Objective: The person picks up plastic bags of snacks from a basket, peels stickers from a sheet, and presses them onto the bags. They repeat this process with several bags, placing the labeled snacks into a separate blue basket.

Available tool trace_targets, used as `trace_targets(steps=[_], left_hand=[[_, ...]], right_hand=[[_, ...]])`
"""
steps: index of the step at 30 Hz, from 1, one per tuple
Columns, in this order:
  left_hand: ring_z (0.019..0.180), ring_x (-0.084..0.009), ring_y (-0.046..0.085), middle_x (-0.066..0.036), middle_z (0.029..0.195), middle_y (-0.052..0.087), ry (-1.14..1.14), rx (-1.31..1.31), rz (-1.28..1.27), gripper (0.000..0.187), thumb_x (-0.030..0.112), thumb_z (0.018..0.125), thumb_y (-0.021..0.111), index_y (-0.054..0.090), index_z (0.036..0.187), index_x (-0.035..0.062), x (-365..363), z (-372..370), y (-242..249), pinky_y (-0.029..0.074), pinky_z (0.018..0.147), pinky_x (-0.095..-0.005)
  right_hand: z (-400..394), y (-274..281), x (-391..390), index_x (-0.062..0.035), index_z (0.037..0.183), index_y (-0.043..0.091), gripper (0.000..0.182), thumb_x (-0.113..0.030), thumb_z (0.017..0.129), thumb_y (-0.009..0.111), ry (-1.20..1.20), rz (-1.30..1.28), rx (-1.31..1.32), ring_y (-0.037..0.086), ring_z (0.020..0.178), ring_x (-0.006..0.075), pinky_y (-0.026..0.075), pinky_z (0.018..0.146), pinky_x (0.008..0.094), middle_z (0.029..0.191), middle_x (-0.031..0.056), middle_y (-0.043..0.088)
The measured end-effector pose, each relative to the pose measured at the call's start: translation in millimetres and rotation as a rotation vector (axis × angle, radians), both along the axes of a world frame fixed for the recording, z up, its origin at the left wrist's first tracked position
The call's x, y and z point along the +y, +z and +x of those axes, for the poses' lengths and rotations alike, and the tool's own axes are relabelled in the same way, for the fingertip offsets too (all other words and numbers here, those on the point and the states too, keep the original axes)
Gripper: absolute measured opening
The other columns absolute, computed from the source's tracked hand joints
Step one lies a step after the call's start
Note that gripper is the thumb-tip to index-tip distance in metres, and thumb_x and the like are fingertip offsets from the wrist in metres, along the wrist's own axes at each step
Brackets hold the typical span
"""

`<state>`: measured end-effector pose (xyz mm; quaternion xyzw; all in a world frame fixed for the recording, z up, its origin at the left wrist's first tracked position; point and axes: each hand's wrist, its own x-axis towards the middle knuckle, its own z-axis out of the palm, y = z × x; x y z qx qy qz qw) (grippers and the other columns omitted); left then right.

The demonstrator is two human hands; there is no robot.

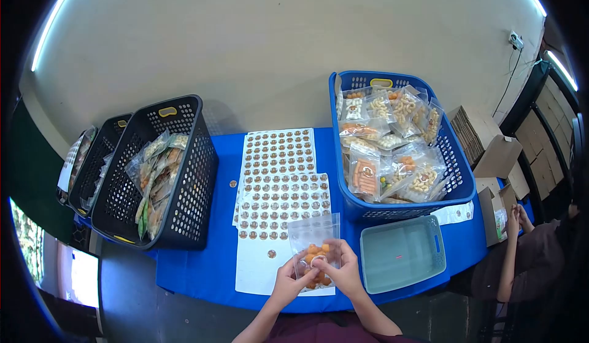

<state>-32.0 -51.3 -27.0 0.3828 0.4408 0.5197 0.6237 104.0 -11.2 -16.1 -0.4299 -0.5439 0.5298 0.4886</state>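
Note:
Near the table's front edge, a clear zip pouch (314,232) of round orange snacks is held upright between both my hands. My left hand (290,286) grips its left side, and my right hand (345,274) grips its right side. Both thumbs press on the pouch's front, by a small round sticker (318,260). The fingers behind the pouch are partly hidden. Under and behind it lie white sticker sheets (282,189) with rows of round brown labels. One lone label (271,254) sits on the bare part of the nearest sheet.
A blue basket (405,211) full of snack pouches stands at the right, behind a translucent green tray (402,257). Black baskets (199,159) with more pouches stand at the left. Far right, another person's hands (518,217) are at a cardboard box (494,220). A blue cloth (202,275) covers the table.

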Motion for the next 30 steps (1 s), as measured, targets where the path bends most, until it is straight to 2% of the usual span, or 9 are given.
trace_targets(steps=[6,13,15,18,21,28,30], left_hand=[[0.095,-0.0124,0.053,-0.012,0.105,0.056,-0.088,0.075,0.023,0.052,0.008,0.080,0.060,0.035,0.124,-0.0044,3,-1,3,0.045,0.078,-0.0237],[0.095,-0.0141,0.054,-0.014,0.106,0.055,-0.224,-0.024,-0.078,0.052,0.011,0.084,0.054,0.030,0.128,-0.0037,1,-16,5,0.044,0.081,-0.0242],[0.093,-0.0137,0.055,-0.014,0.105,0.056,-0.156,-0.031,-0.063,0.051,0.012,0.085,0.054,0.031,0.126,-0.0046,-1,-14,4,0.044,0.080,-0.0230],[0.091,-0.0127,0.055,-0.013,0.103,0.057,-0.012,-0.031,-0.060,0.047,0.014,0.086,0.052,0.034,0.124,-0.0060,-1,-6,5,0.045,0.077,-0.0213],[0.088,-0.0116,0.055,-0.012,0.100,0.057,0.075,0.027,-0.056,0.042,0.015,0.087,0.050,0.037,0.121,-0.0071,-3,2,-8,0.045,0.074,-0.0203],[0.086,-0.0109,0.055,-0.011,0.097,0.057,0.058,0.015,0.035,0.041,0.018,0.089,0.047,0.038,0.120,-0.0077,-5,4,-8,0.045,0.072,-0.0210],[0.086,-0.0110,0.055,-0.011,0.097,0.057,0.033,0.018,0.028,0.041,0.018,0.089,0.046,0.038,0.120,-0.0081,-5,1,-12,0.045,0.073,-0.0211]], right_hand=[[11,1,2,0.0009,0.094,0.053,0.026,-0.004,0.073,0.066,0.120,-0.279,0.232,0.059,0.076,0.0111,0.047,0.067,0.0222,0.086,0.0081,0.061],[22,-9,3,0.0011,0.093,0.055,0.019,-0.003,0.076,0.063,0.209,-0.360,0.305,0.058,0.077,0.0102,0.046,0.069,0.0222,0.084,0.0058,0.061],[19,-12,1,0.0016,0.096,0.053,0.022,-0.003,0.077,0.062,0.163,-0.381,0.309,0.058,0.079,0.0108,0.046,0.071,0.0227,0.087,0.0063,0.060],[6,2,-11,0.0021,0.102,0.049,0.029,-0.002,0.076,0.061,0.116,-0.268,0.367,0.058,0.083,0.0119,0.047,0.074,0.0241,0.093,0.0074,0.058],[2,-11,-20,0.0026,0.106,0.045,0.035,0.000,0.075,0.061,0.082,-0.119,0.089,0.057,0.086,0.0131,0.047,0.076,0.0253,0.098,0.0092,0.056],[12,-1,-19,0.0043,0.108,0.047,0.034,0.000,0.077,0.060,0.158,-0.312,0.290,0.055,0.093,0.0141,0.046,0.079,0.0249,0.101,0.0112,0.057],[15,-3,-19,0.0041,0.110,0.046,0.034,-0.001,0.078,0.059,0.165,-0.314,0.275,0.055,0.093,0.0142,0.045,0.080,0.0249,0.102,0.0110,0.057]])
